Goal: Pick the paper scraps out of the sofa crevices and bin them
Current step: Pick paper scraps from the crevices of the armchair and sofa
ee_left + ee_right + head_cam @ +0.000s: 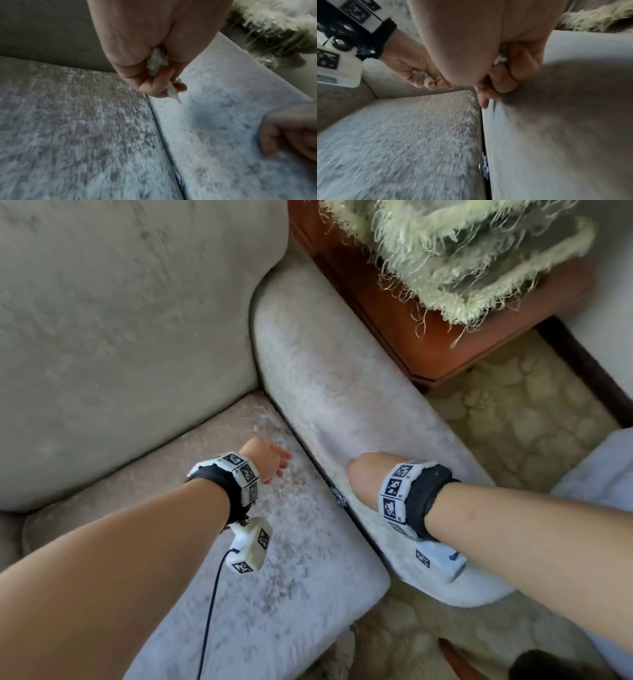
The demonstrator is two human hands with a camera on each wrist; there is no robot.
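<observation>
Still wedged, one paper scrap [484, 166] sits in the crevice [308, 446] between seat cushion [274, 559] and armrest [325, 371]. The left hand [150, 75] clamps gathered scraps [157, 60], keeping them together; the right hand [505, 75], fingers curled round white bits, rests on the armrest near it.

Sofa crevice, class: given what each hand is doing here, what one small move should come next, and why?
Probably the right hand should reach down to the scrap wedged in the crevice between seat cushion and armrest and pinch it out. That hand is nearest it, while the left hand already has paper scraps in its grip.
</observation>
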